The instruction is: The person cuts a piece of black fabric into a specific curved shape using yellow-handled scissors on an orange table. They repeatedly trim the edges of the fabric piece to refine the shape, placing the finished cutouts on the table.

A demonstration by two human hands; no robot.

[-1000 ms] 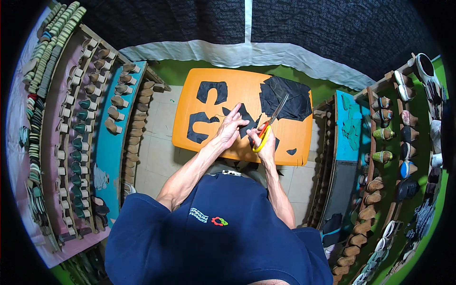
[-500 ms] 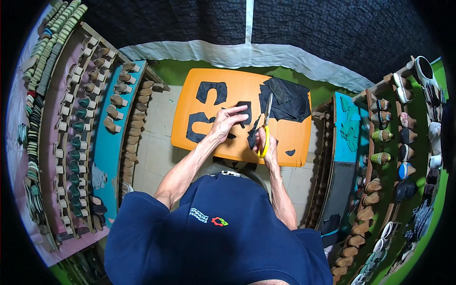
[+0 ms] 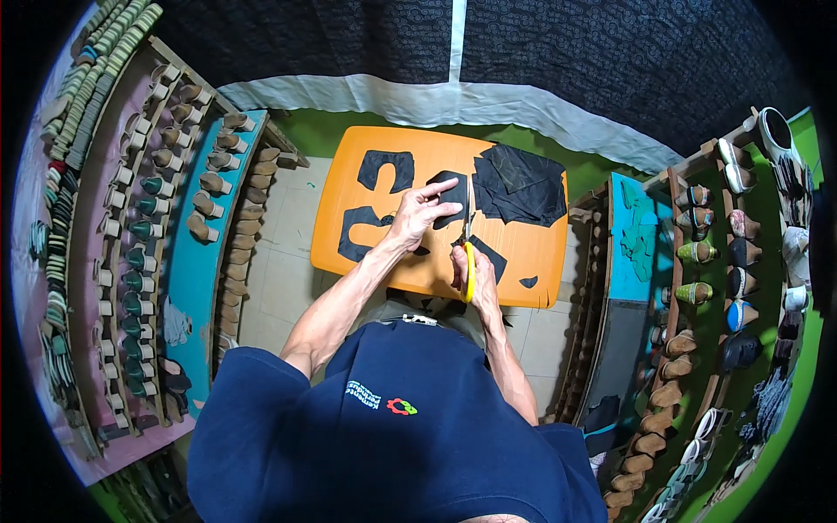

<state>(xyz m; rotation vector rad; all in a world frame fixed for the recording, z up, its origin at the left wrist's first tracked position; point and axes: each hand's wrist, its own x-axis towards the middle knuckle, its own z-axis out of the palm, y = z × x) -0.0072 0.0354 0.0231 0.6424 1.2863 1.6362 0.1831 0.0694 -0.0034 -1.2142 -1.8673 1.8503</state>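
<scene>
My left hand (image 3: 423, 214) holds a small black cloth-like piece (image 3: 447, 199) above the orange table (image 3: 418, 283). Its fingers point right, and the thumb's grip is partly hidden. In my right hand (image 3: 476, 277) is a pair of scissors with yellow handles (image 3: 471, 261). Their blades point away from me, along the right edge of the held piece; how far apart they are is hard to see. Two U-shaped black pieces, one far (image 3: 386, 171) and one near (image 3: 359, 235), lie left of my left hand. A black offcut (image 3: 491, 259) rests beside my right hand.
A pile of black sheets (image 3: 520, 185) covers the table's far right corner, with a small black scrap (image 3: 528, 282) near the front right. Racks of shoe lasts (image 3: 209, 207) stand at left, and more shoe forms (image 3: 695, 251) at right. A dark curtain (image 3: 366, 44) hangs behind.
The scissors have swung left, from beside the black pile to the edge of the held piece. The dark strip near the blades no longer hangs there. My left hand has barely moved.
</scene>
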